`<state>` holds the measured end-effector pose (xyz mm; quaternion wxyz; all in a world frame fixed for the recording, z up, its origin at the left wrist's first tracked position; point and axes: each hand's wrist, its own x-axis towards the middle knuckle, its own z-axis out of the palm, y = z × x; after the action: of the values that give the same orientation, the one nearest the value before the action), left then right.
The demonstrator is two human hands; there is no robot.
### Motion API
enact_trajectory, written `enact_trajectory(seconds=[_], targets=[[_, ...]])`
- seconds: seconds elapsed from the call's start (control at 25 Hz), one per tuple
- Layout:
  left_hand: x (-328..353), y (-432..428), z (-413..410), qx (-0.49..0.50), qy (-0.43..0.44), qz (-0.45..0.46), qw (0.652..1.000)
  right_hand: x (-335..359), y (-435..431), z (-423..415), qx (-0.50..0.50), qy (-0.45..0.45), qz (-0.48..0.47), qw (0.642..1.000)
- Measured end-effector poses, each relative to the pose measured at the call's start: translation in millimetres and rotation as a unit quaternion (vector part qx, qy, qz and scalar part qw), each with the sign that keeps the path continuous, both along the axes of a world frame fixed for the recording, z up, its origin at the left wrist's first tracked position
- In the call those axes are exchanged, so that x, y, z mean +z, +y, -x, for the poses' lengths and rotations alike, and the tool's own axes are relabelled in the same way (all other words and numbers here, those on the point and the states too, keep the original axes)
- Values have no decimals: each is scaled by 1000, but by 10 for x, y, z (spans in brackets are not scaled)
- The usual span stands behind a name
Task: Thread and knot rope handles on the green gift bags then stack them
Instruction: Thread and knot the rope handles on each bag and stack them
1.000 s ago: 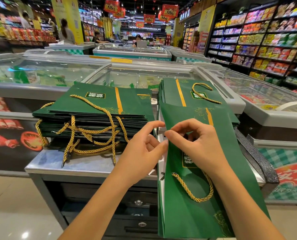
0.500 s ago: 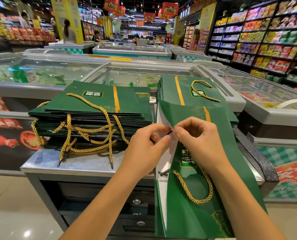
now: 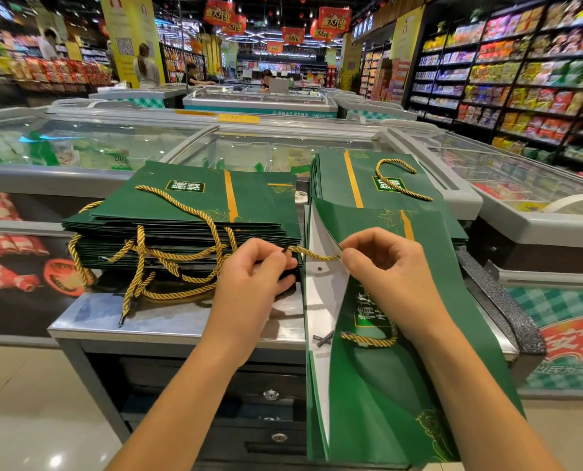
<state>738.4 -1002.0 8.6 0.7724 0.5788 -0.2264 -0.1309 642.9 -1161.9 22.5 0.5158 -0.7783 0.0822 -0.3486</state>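
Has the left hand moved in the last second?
Yes. The left hand has pulled leftward, away from the open bag and toward the left stack of bags, drawing the gold rope out.

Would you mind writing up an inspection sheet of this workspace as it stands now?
Surface: steel counter, carrying two piles of bags.
Job's things: open bag hanging over the counter's front edge, white inside showing; rope stretched between the hands; left stack and right stack of flat green bags.
Clutter: loose ropes dangling off the left stack.
Grippers: left hand pinches the rope end; right hand pinches the open bag's edge where the rope meets it.
Cables: nothing seen.
Surroundings: glass-topped freezers behind, stocked shelves to the right, people far back.
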Motion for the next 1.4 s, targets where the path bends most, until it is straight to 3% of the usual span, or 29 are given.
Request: enact_trajectory(seconds=[0.08,0.2,0.28,0.44,0.72,0.8,0.88,1.04,1.12,1.32,1.4], targets=[[-6,-10,30,-10,-18,-42,999,-26,3,-17,9,10,22,1000],[27,-2,28,-34,24,-24,999,-99,-6,-44,-8,27,126,992],[37,19,12,-29,4,-40,999,-128,-29,-62,-19,33,181,983],[30,56,32,-48,-102,-131,985,-129,-76,-60,-18,31,196,980],[73,74,71,-75,-119,-153,978,-47,-76,10,-8,47,204,978],[80,95,64,-78,-95,-133,983,20,-75,11,-33,72,271,959],[84,110,49,-92,-77,-122,985,36,-73,33,-99,100,376,916],[87,107,39,-140,-94,-156,973,-18,-19,113,-125,95,423,892],[80,93,40,-130,-104,-165,972,-52,-20,128,-137,85,399,903],[75,106,54,-151,-90,-146,974,1,-105,219,-145,35,166,975],[78,103,40,-165,-79,-138,974,25,-151,261,-164,44,196,966]])
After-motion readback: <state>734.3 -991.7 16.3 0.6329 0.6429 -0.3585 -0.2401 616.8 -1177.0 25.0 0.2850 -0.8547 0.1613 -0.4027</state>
